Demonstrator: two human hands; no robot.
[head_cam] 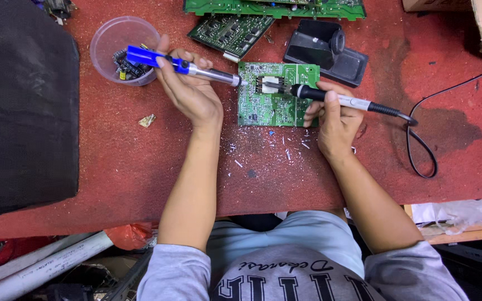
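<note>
Three green circuit boards show on the red bench (140,167): one green board (277,93) lying flat between the two hands, a second board (231,32) just beyond the left hand, and a long third board (274,8) at the far edge. There are two hand tools, one plastic cup, one black stand and one black cable.

The left hand (188,89) is wrapped around a desoldering pump (182,66) with a blue plunger end and a silver barrel, thumb on the blue part; its tip points at the near board's left edge. The right hand (335,120) pinches a soldering iron (336,99) with a black grip like a pen, tip resting on the white and dark component (270,85) near the board's top edge. The two tool tips sit close together over that part.

The near board is roughly square, densely covered with small parts and pale traces. Pale scraps (285,149) lie scattered just in front of it, between the wrists.

The clear cup (119,39), holding small dark parts, stands just behind the left hand. The black stand (326,53) lies beyond the right hand. The cable (419,150) loops away from the iron, outside the right hand.
</note>
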